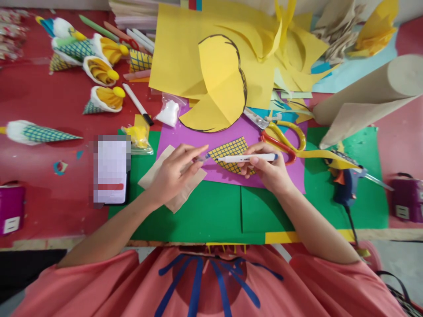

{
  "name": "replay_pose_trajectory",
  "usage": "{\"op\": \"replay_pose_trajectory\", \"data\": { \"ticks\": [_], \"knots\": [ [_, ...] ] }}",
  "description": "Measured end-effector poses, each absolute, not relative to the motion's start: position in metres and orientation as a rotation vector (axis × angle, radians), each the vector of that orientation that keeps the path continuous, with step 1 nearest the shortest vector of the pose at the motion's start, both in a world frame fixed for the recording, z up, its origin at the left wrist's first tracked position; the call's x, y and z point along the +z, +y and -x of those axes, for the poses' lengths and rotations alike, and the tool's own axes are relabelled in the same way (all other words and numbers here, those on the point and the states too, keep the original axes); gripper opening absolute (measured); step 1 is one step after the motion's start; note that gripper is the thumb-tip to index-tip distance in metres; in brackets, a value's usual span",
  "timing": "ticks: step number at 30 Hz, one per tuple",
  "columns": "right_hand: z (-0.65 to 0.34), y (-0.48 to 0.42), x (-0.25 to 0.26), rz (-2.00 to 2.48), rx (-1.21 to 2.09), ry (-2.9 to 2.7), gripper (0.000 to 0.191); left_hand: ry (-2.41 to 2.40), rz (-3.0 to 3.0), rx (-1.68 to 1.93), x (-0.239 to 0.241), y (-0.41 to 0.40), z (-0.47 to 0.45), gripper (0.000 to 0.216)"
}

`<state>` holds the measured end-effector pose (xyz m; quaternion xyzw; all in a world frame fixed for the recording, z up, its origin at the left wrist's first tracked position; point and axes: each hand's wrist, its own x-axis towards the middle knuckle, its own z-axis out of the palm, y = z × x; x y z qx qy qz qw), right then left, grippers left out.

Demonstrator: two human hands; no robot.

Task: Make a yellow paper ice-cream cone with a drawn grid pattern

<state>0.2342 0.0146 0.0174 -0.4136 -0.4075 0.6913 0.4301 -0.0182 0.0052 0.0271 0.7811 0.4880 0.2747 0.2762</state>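
Observation:
My right hand [267,169] grips a white marker [236,158] with a blue end, its tip pointing left. My left hand [175,169] pinches a small bluish marker cap [202,158] just left of that tip, with a slight gap between them. Below the marker lies a yellow paper piece with a blue grid [231,147], partly covered by my right fingers. It rests on a purple sheet [218,176]. A folded beige paper [190,189] sits under my left hand. Behind, a curved yellow cutout [221,83] has a black drawn edge.
Scissors [280,136] lie right of the purple sheet. Farther right are a glue gun [345,185] and a brown paper roll [363,97]. A phone [112,169] lies at left, near several paper cones [102,99]. A green sheet [211,220] covers the near table.

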Motion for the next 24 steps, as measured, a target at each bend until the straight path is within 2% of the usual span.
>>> {"op": "replay_pose_trajectory", "data": {
  "ticks": [6, 12, 18, 24],
  "knots": [
    [-0.235, 0.015, 0.018, 0.920, 1.752, -0.958, 0.019, 1.317, -1.480, 0.869, 0.016, 0.007, 0.017, 0.028],
    [-0.234, 0.014, 0.017, 0.954, 1.780, -0.979, 0.020, 1.163, -0.970, 1.046, 0.011, 0.004, 0.010, 0.025],
    [-0.230, 0.008, 0.015, 0.838, 1.844, -0.999, 0.014, 1.099, -0.987, 1.045, 0.015, -0.001, 0.004, 0.018],
    [-0.225, 0.003, 0.017, 0.845, 1.928, -1.030, 0.018, 1.125, -1.270, 0.896, 0.020, -0.011, 0.006, 0.014]
  ]
}}
